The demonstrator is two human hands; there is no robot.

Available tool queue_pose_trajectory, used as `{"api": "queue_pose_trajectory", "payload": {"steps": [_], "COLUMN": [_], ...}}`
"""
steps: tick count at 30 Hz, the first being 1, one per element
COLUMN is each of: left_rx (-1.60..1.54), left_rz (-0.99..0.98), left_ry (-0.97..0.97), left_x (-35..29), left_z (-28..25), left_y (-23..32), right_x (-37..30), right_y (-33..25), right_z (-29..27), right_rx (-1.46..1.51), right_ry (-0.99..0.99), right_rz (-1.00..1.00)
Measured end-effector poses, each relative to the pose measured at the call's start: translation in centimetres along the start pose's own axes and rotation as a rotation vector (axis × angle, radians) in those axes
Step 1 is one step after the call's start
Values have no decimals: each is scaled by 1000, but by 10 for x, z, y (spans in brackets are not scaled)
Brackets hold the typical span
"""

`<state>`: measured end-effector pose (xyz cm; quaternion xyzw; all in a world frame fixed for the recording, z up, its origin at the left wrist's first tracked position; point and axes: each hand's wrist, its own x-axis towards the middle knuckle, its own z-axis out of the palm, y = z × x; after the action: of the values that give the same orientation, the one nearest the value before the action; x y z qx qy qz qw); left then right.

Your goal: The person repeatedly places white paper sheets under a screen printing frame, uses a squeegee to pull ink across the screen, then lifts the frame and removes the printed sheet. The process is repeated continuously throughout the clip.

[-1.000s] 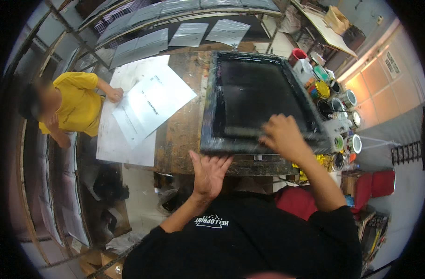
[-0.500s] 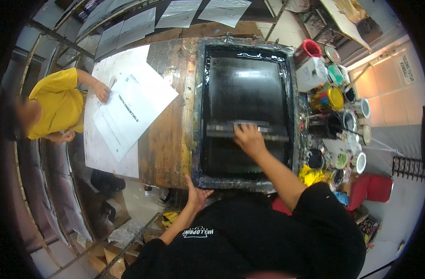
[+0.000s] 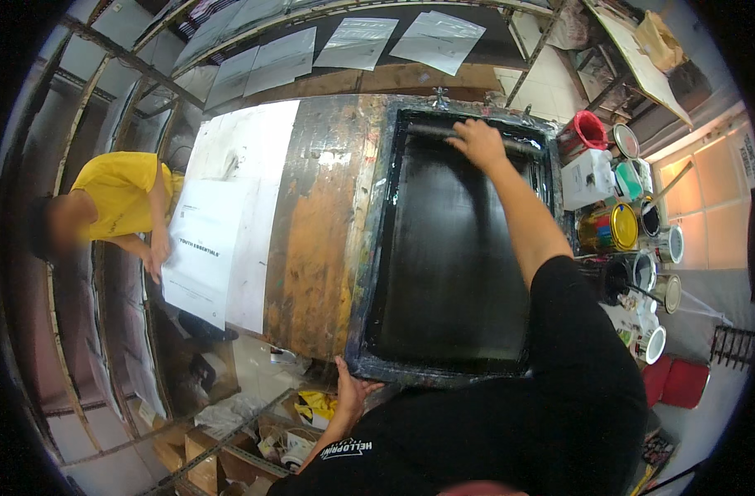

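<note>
A dark screen printing frame (image 3: 376, 273) lies flat on the wooden table, its mesh coated with wet black ink. At the frame's far end my right hand (image 3: 481, 145) is closed over the top of a squeegee (image 3: 431, 131), a long dark bar set across the mesh. My left hand (image 3: 353, 392) is at the frame's near left corner, thumb up on one side and fingers along the front edge. A white printed sheet (image 3: 200, 248) overhangs the left side of a white board (image 3: 258, 165), with a co-worker's hands (image 3: 156, 255) at its edge.
A co-worker in a yellow shirt (image 3: 125, 194) stands at the left, beside a metal drying rack (image 3: 88, 347). Several ink cans, including a yellow one (image 3: 622, 226) and a red one (image 3: 588, 129), crowd the right. White sheets (image 3: 357, 43) lie on the far shelf.
My right hand has pushed the squeegee from mid-screen to the far end. The co-worker has shifted the printed sheet leftward to the board's edge. My left hand stays at the frame's corner.
</note>
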<state>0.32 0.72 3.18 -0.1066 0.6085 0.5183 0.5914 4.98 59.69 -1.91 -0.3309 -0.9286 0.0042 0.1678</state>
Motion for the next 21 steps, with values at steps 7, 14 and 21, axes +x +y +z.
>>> {"api": "queue_pose_trajectory", "payload": {"steps": [7,14,21], "left_rx": [-20,-246,672], "left_rz": [117,382,1089], "left_ry": [-188,-785,-593], "left_x": [-19,-54,-61], "left_z": [-8,-12,84], "left_y": [3,62,125], "right_x": [-201,-263,-174], "right_y": [-149,-255,-239], "right_z": [-110,-310,-385], "right_rx": [39,104,-167], "right_ry": [-249,-265,388], "right_rz": [-23,-6,-67]}}
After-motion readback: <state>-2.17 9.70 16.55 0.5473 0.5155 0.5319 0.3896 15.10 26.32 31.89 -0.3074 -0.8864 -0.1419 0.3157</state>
